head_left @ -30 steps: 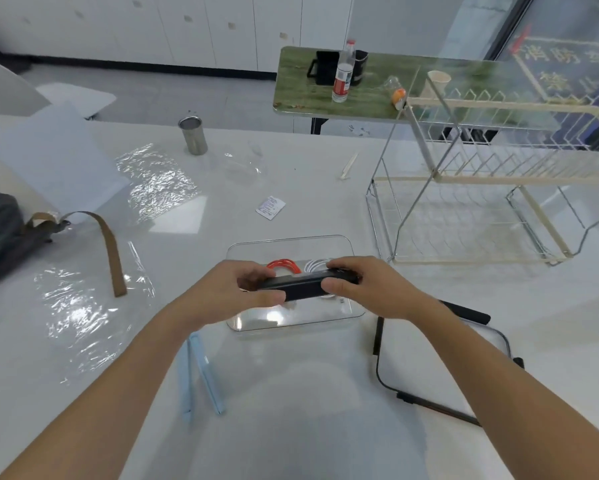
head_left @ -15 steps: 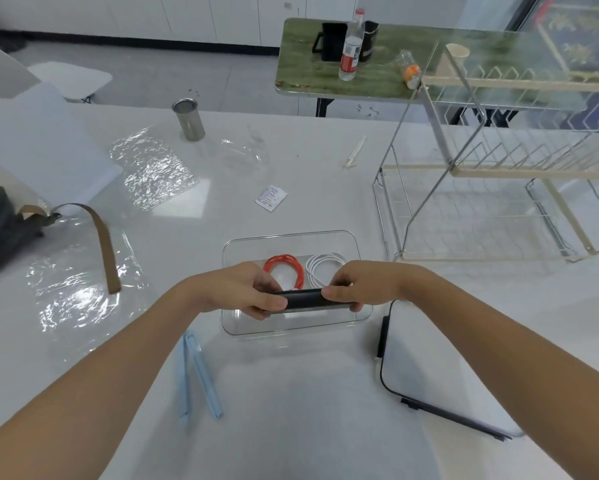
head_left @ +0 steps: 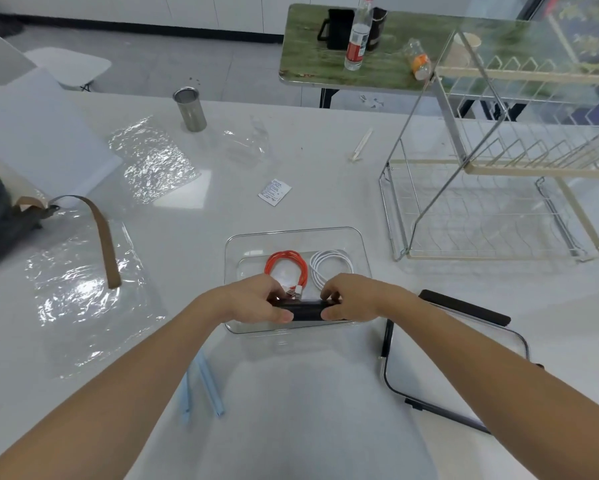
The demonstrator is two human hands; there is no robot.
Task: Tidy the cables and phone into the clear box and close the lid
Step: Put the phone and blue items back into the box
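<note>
The clear box (head_left: 293, 233) stands open on the white table in front of me. Inside it lie a coiled orange cable (head_left: 287, 268) and, to its right, a coiled white cable (head_left: 329, 265). A black phone (head_left: 306, 311) is held on edge, low inside the near part of the box. My left hand (head_left: 256, 301) grips its left end and my right hand (head_left: 351, 297) grips its right end. The box's clear lid with a dark rim (head_left: 464, 308) lies flat on the table to the right, partly under my right forearm.
A wire dish rack (head_left: 499, 188) stands at the right. Two pale blue sticks (head_left: 204, 386) lie near my left arm. Crinkled plastic sheets (head_left: 83, 289), a brown strap (head_left: 104, 237), a metal cup (head_left: 189, 109) and a small white packet (head_left: 274, 192) lie farther off.
Both hands have lowered the phone from above the box rim down into the near part of the box. The cables show more as the hands came nearer.
</note>
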